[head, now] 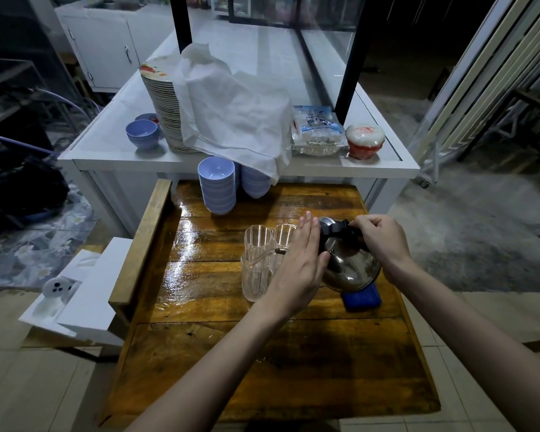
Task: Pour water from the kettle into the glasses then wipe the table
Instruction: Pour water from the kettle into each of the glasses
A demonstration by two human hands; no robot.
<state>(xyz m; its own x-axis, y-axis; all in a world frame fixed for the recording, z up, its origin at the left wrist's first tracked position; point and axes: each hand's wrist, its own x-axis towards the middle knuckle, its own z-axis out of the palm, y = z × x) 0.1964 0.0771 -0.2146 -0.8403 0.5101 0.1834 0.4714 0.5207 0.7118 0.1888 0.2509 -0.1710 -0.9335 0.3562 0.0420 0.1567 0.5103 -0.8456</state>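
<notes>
Item: wooden table, glossy planks, wet sheen across the far half. Near half bare and open as far as the front edge. Raised wooden rail along the left edge. The far edge stood close to a white counter.

Item: kettle, steel, one. Tilted, spout to the left, its tip over the mouth of the nearest glass. Black handle uppermost. Position: right of centre, above a blue cloth lying near the right edge.

Item: glasses, clear, ribbed. Three distinguishable: one nearest, two behind; a further one may have stood hidden behind the left hand, cannot tell. All clustered and touching, mid-table.

Item: left hand. Flat, fingers extended and together, palm laid against the kettle's side; not clasped round anything.

Item: right hand. Fingers curled shut on the kettle handle.

Item: blue bowls. Two stacks at the table's far edge; a third, shorter stack on the counter.

Item: plates, one tall stack, partly under a white cloth. Beside it, one plastic packet and one red-and-white tub.

Item: white box, left of the rail, off the table.
</notes>
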